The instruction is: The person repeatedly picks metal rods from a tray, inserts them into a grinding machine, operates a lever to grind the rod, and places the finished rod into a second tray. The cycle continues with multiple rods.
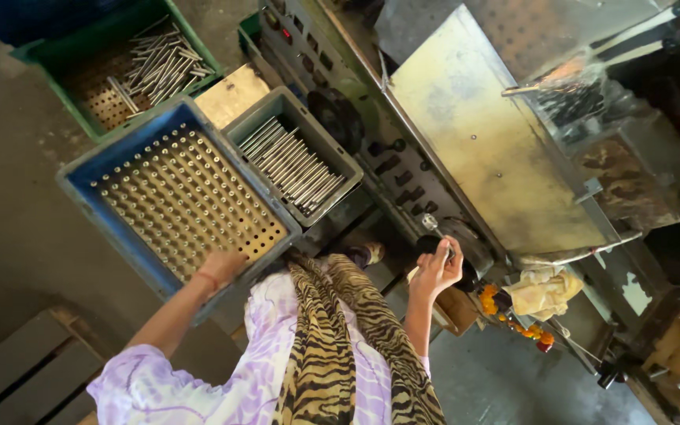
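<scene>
My left hand (220,266) reaches into the near edge of a blue crate (80,182) whose perforated board is filled with upright metal pins; the fingers are among the pins and I cannot tell what they grip. My right hand (437,270) is raised beside the machine's control panel (403,177), fingers closed around a thin shiny metal rod (433,227) that sticks up from the fist. A striped scarf and a lilac sleeve hang below me.
A grey crate (338,153) of loose metal rods sits next to the blue one. A green crate (57,71) holds more rods at the top left. A large metal machine (497,142) fills the right. A crumpled cloth (543,293) and orange flowers (488,302) lie near it.
</scene>
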A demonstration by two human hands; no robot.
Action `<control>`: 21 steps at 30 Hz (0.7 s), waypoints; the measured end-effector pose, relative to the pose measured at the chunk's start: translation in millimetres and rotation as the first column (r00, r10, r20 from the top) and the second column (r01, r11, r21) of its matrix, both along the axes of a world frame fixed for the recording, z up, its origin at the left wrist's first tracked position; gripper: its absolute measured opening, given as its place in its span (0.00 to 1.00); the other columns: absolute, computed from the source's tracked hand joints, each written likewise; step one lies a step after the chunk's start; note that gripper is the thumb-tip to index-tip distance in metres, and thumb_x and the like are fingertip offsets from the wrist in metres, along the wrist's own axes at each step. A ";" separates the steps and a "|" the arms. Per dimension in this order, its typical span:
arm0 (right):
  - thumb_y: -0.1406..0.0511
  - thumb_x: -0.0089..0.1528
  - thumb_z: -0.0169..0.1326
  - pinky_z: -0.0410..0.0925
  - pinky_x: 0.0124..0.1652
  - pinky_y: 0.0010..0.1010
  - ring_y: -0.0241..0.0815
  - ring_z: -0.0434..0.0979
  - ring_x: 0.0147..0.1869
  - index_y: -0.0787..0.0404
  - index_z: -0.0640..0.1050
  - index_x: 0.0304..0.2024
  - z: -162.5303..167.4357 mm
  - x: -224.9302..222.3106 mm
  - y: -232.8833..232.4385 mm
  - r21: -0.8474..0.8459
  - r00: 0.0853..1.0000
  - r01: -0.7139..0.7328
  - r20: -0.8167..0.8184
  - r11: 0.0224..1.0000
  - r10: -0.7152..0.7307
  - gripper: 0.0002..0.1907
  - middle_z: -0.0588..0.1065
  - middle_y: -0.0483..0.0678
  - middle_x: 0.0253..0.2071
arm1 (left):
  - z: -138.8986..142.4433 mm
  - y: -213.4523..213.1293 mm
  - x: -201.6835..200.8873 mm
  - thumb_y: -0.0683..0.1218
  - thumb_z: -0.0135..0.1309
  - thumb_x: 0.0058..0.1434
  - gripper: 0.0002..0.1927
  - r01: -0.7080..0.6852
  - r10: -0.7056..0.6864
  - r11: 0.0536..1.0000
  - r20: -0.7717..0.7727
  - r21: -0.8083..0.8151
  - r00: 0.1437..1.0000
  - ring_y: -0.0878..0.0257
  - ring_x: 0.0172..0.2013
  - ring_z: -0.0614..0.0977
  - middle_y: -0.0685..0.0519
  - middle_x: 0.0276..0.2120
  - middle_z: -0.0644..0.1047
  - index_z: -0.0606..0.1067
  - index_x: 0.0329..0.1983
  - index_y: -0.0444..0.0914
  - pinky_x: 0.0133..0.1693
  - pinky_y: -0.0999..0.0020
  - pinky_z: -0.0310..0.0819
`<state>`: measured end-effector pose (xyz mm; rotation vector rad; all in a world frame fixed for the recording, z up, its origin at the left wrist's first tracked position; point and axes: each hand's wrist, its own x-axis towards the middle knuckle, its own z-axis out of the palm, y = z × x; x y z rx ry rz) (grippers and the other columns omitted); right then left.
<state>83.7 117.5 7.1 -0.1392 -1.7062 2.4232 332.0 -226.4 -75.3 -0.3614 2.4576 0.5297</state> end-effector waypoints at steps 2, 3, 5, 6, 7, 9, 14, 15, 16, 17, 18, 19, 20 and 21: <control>0.66 0.69 0.58 0.55 0.21 0.23 0.24 0.55 0.18 0.65 0.77 0.48 -1.4 3.9 0.1 0.010 1.000 0.000 0.019 1.000 0.000 0.09 0.66 0.39 0.24 | -11.3 3.7 12.9 0.48 0.48 0.65 0.10 0.013 -0.014 0.999 -0.017 -0.034 1.000 0.45 0.41 0.84 0.43 0.38 0.81 0.78 0.41 0.43 0.41 0.50 0.79; 0.66 0.69 0.58 0.55 0.21 0.22 0.25 0.56 0.19 0.65 0.77 0.48 -1.6 5.2 -1.5 0.010 1.000 0.002 0.030 1.000 -0.002 0.09 0.66 0.38 0.24 | -16.5 3.9 14.8 0.50 0.46 0.67 0.11 -0.029 0.029 0.999 -0.036 -0.017 0.999 0.45 0.41 0.84 0.42 0.38 0.81 0.78 0.41 0.42 0.41 0.50 0.79; 0.66 0.68 0.58 0.55 0.20 0.22 0.25 0.57 0.19 0.65 0.77 0.48 -1.4 7.5 -5.7 0.034 0.999 0.010 0.038 0.999 -0.012 0.09 0.66 0.38 0.24 | -22.3 4.1 19.3 0.51 0.45 0.69 0.13 -0.065 0.066 0.998 -0.128 0.013 0.990 0.45 0.40 0.84 0.42 0.36 0.81 0.78 0.40 0.42 0.40 0.50 0.79; 0.66 0.68 0.58 0.55 0.20 0.22 0.26 0.57 0.18 0.65 0.77 0.47 -1.2 8.2 -8.7 0.056 0.999 0.019 0.033 0.998 -0.021 0.09 0.65 0.38 0.23 | -22.4 3.9 21.7 0.49 0.45 0.67 0.12 -0.054 0.058 0.998 -0.202 0.024 0.978 0.45 0.39 0.84 0.42 0.35 0.81 0.78 0.39 0.42 0.40 0.50 0.79; 0.66 0.67 0.58 0.55 0.19 0.23 0.26 0.58 0.17 0.65 0.77 0.47 -0.8 9.6 -10.7 0.080 0.999 0.028 0.029 0.996 -0.031 0.09 0.65 0.38 0.23 | -22.1 3.8 26.1 0.48 0.44 0.66 0.11 -0.043 0.052 0.998 -0.274 0.038 0.960 0.45 0.39 0.84 0.42 0.34 0.81 0.78 0.38 0.42 0.39 0.50 0.79; 0.66 0.67 0.59 0.56 0.19 0.22 0.26 0.59 0.18 0.65 0.77 0.47 -0.5 12.2 -16.4 0.093 0.999 0.008 0.032 0.996 -0.011 0.10 0.66 0.39 0.22 | -19.0 -0.6 36.1 0.45 0.47 0.63 0.09 -0.029 0.019 0.999 -0.363 -0.021 0.932 0.46 0.38 0.84 0.41 0.33 0.81 0.78 0.34 0.40 0.41 0.51 0.78; 0.66 0.67 0.59 0.55 0.22 0.22 0.25 0.60 0.21 0.66 0.79 0.48 5.5 22.4 -25.0 0.217 0.996 -0.072 -0.033 0.974 0.081 0.11 0.68 0.38 0.25 | -2.8 -28.0 30.6 0.55 0.61 0.55 0.16 -0.281 0.352 0.931 -0.358 0.234 0.865 0.45 0.32 0.84 0.42 0.26 0.81 0.80 0.35 0.37 0.35 0.51 0.77; 0.66 0.67 0.60 0.55 0.22 0.22 0.25 0.62 0.22 0.66 0.79 0.48 8.1 24.3 -27.8 0.259 0.995 -0.080 -0.040 0.963 0.094 0.11 0.68 0.38 0.25 | -2.7 -30.1 14.8 0.55 0.59 0.58 0.17 -0.335 0.452 0.881 -0.389 0.334 0.803 0.48 0.31 0.84 0.42 0.28 0.82 0.80 0.37 0.36 0.35 0.53 0.77; 0.66 0.66 0.60 0.55 0.23 0.22 0.25 0.63 0.22 0.66 0.79 0.49 11.1 26.1 -31.0 0.301 0.993 -0.090 -0.044 0.949 0.108 0.11 0.69 0.37 0.24 | -2.6 -30.2 -2.8 0.55 0.58 0.61 0.17 -0.378 0.551 0.818 -0.403 0.432 0.731 0.50 0.31 0.84 0.42 0.29 0.82 0.80 0.40 0.36 0.35 0.55 0.77; 0.66 0.66 0.60 0.55 0.22 0.22 0.25 0.62 0.22 0.66 0.79 0.49 14.7 27.3 -35.0 0.287 0.991 -0.128 -0.011 0.949 0.137 0.11 0.67 0.37 0.23 | -1.6 -30.0 -21.6 0.55 0.57 0.64 0.18 -0.412 0.644 0.744 -0.401 0.526 0.652 0.53 0.30 0.85 0.43 0.31 0.83 0.80 0.42 0.36 0.35 0.56 0.77; 0.66 0.66 0.59 0.55 0.21 0.22 0.25 0.62 0.21 0.66 0.80 0.49 18.7 27.4 -39.9 0.270 0.986 -0.167 0.023 0.948 0.167 0.11 0.66 0.37 0.22 | -0.9 -18.1 -52.0 0.55 0.53 0.65 0.19 -0.410 0.820 0.454 -0.192 0.791 0.539 0.57 0.35 0.84 0.44 0.39 0.81 0.76 0.51 0.39 0.37 0.60 0.80; 0.65 0.66 0.59 0.55 0.21 0.22 0.25 0.61 0.20 0.66 0.80 0.48 22.9 27.8 -45.9 0.249 0.978 -0.206 0.057 0.946 0.199 0.11 0.65 0.36 0.21 | 1.4 -1.8 -78.8 0.55 0.50 0.65 0.22 -0.357 0.896 0.094 0.077 0.930 0.437 0.60 0.39 0.84 0.45 0.47 0.79 0.73 0.60 0.43 0.40 0.64 0.82; 0.65 0.67 0.58 0.55 0.21 0.22 0.25 0.61 0.20 0.66 0.80 0.49 27.2 27.5 -51.9 0.249 0.974 -0.225 0.043 0.942 0.222 0.11 0.65 0.37 0.21 | 3.6 18.2 -97.5 0.54 0.46 0.76 0.21 -0.181 0.882 0.199 -0.096 0.963 0.460 0.61 0.40 0.78 0.45 0.51 0.76 0.73 0.62 0.35 0.39 0.67 0.75; 0.65 0.68 0.57 0.55 0.22 0.22 0.25 0.61 0.21 0.66 0.80 0.49 31.7 26.5 -57.9 0.252 0.969 -0.243 0.030 0.937 0.244 0.11 0.66 0.37 0.22 | 9.9 41.6 -121.0 0.54 0.38 0.74 0.22 -0.214 0.871 -0.095 0.185 0.972 0.455 0.72 0.46 0.78 0.57 0.54 0.77 0.67 0.66 0.40 0.46 0.75 0.75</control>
